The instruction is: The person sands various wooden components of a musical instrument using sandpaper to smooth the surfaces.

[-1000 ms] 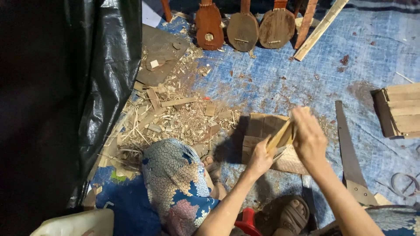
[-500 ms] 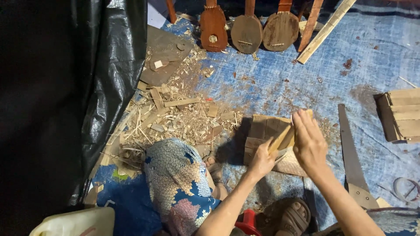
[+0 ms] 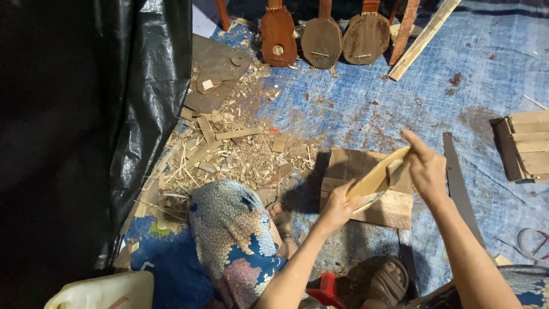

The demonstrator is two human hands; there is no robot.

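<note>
Blue tarp point(image 3: 366, 109) covers the floor, dusted w/ sawdust; black plastic sheet point(image 3: 86, 131) hangs down the left side of the frame. Centre-right: left hand point(image 3: 337, 207) is closed round the lower end of a thin pale wood slat point(image 3: 377, 176), which slants up toward the right. Right hand point(image 3: 426, 169) is at the slat's upper end, fingers bent over it, forefinger stretched along the top edge – looks like a grip, but how tight I can't tell. Slat is held in the air just above a block of dark wood pieces point(image 3: 366, 186) lying on the tarp.

Judgement on doing this well: keep both ends pinned so the slat can't twist, lower end braced close to the block for support, fingers kept off any edge being worked. Thin piece, prob. flexes or splits easily, so light even pressure, no levering.

Around: heap of wood shavings and offcuts point(image 3: 229, 151) left of centre, hand saw point(image 3: 457, 183) lying on the tarp just right of the right hand, stack of light boards point(image 3: 526, 143) at right edge. Three small unfinished stringed-instrument bodies point(image 3: 323, 34) lean along the top of the frame, long pale strip point(image 3: 420, 37) beside them. Patterned-cloth knee point(image 3: 229, 234) lower centre, sandalled foot point(image 3: 377, 280) bottom centre, red item point(image 3: 325, 289) near it, white plastic jug point(image 3: 97, 292) bottom left
</note>
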